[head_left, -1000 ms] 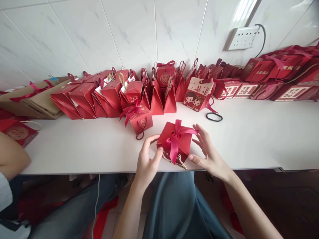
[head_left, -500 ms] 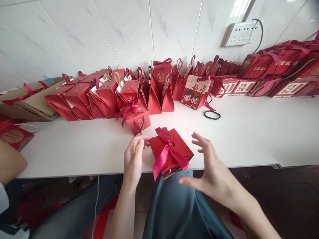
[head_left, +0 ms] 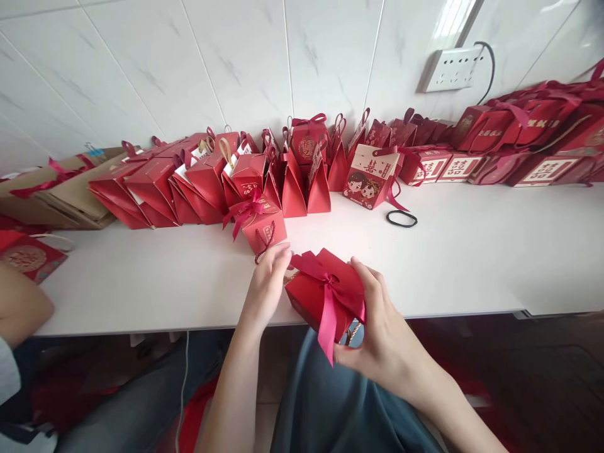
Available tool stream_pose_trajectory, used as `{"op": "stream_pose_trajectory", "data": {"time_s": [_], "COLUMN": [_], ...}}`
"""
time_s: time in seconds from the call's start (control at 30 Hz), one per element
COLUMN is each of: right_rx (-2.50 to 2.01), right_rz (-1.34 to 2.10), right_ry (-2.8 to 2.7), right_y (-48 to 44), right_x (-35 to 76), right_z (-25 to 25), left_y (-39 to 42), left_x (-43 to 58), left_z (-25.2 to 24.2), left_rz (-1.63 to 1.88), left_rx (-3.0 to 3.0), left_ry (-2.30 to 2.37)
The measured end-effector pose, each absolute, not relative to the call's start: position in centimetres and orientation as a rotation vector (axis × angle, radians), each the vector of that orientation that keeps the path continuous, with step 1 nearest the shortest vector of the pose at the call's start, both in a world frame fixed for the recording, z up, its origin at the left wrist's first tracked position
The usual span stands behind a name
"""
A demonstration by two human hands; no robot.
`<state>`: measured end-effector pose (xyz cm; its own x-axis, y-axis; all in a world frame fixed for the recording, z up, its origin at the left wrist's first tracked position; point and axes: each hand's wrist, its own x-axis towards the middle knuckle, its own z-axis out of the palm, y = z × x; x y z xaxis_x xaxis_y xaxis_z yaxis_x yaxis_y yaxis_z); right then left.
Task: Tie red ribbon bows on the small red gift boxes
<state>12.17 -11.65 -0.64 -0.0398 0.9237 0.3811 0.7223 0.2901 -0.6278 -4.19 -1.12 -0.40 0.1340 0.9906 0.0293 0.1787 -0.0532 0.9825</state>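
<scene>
A red gift box (head_left: 306, 302) with a pink ribbon bow (head_left: 330, 283) is at the table's front edge, tilted, partly over my lap. My right hand (head_left: 372, 314) grips its right side, fingers on the upper edge and thumb underneath. A twisted cord handle (head_left: 352, 332) shows beside that thumb. At the box's left corner is my left hand (head_left: 268, 286), its fingers mostly straight; some fingertips are hidden, so a firm hold does not show. Just behind that hand stands a small red box (head_left: 265, 228) with a ribbon bow and dark red cord.
Rows of red gift boxes (head_left: 202, 189) line the wall on the white table (head_left: 448, 251). A couple-print box (head_left: 368, 179) stands near a black band (head_left: 401, 218). Brown paper bags (head_left: 80, 189) lie left, near another person's arm (head_left: 23, 302). A power socket (head_left: 450, 69) is on the wall.
My right hand has closed from open onto the box's right side. The box has turned and tilted, its ribbon tail swinging down. My left hand has shifted slightly right, staying at the left corner.
</scene>
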Motion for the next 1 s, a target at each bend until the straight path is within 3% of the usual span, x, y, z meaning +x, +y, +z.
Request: {"op": "stream_pose_trajectory", "data": {"time_s": [0.27, 0.5, 1.0], "right_rx": [-1.417, -1.291, -1.229], "right_rz": [0.372, 0.528, 0.73], "right_ry": [-1.851, -1.874, -1.897], "right_y": [-11.3, -10.5, -10.2], "right_x": [12.6, 14.2, 15.6], "right_z": [-0.6, -0.6, -0.1], "left_y": [-4.1, -9.5, -13.1], "left_x": [-5.3, -5.6, -4.5], "left_z": [1.6, 0.4, -0.6], "left_rz": [1.163, 0.946, 1.161], "left_rx": [1.428, 1.436, 1.478], "left_ry": [1.279, 1.247, 1.244]}}
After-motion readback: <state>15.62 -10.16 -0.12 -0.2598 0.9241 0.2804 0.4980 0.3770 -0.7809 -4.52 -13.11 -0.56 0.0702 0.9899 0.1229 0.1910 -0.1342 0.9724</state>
